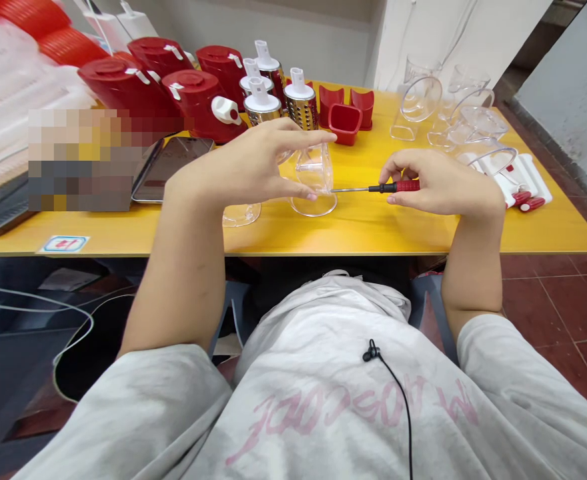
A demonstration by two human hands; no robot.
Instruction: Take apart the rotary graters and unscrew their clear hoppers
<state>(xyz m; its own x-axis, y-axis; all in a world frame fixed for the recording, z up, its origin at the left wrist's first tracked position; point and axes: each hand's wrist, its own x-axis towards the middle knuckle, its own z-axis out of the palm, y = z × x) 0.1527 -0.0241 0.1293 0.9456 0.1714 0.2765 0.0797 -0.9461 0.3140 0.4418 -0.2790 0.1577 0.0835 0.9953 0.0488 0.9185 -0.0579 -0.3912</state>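
Observation:
My left hand [246,163] is around a clear plastic container [316,175], its thumb low on the near side and a finger stretched along the top. The container stands on the yellow table, its round rim facing down. My right hand [443,181] grips a screwdriver [406,187] by its red and black handle. The metal shaft points left, and its tip meets or nearly meets the container's right side; exact contact is hard to tell. A second clear plastic piece [243,215] lies partly hidden under my left hand.
Red machine housings [198,90] and perforated metal drums with white tops [301,100] stand behind my left hand. Small red cups [345,123] sit mid-table. Clear containers [418,100] and white parts with red knobs [523,177] are at right. A dark-screened device [173,167] lies at left.

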